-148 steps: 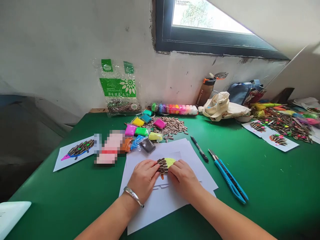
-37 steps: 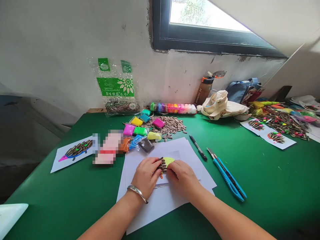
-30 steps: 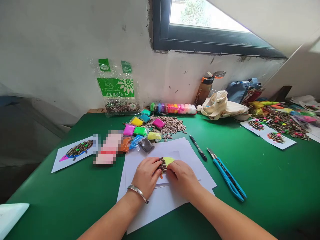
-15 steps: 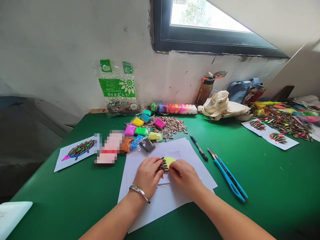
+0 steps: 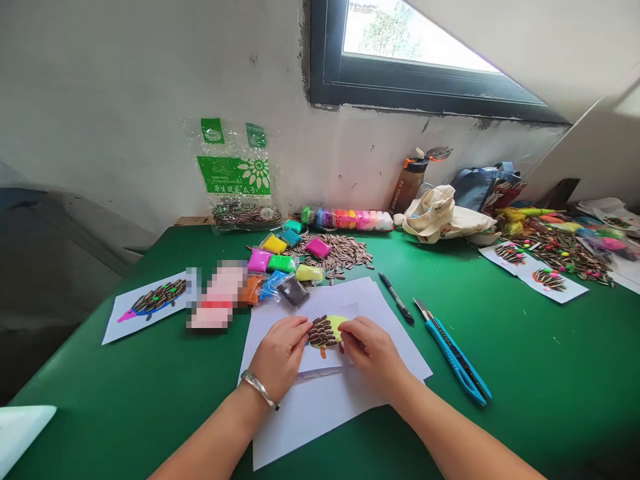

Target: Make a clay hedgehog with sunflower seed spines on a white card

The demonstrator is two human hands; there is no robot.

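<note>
A figure (image 5: pixel 323 331) of dark, striped seeds overlapping like shingles on smooth yellow-green backing lies on a white card (image 5: pixel 311 360) mid-table, its left and right ends partly hidden by fingers. The left hand (image 5: pixel 280 353) sets its fingertips at the seeds' edge; the right hand (image 5: pixel 373 343) curls over the backing, thumb and forefinger drawn close, though whether either hand pinches anything cannot be told. Flat paper sheets (image 5: pixel 295 427) spread beneath. Farther off, shiny wrapped packets (image 5: pixel 283 263) crowd a loose seed heap (image 5: pixel 353 251); at left, pixelation obscures a pink item (image 5: pixel 217 300). A slim pen (image 5: pixel 397 298) and blue cutter (image 5: pixel 456 357) lie right; the near left edge crops a white object (image 5: pixel 23 433).
</note>
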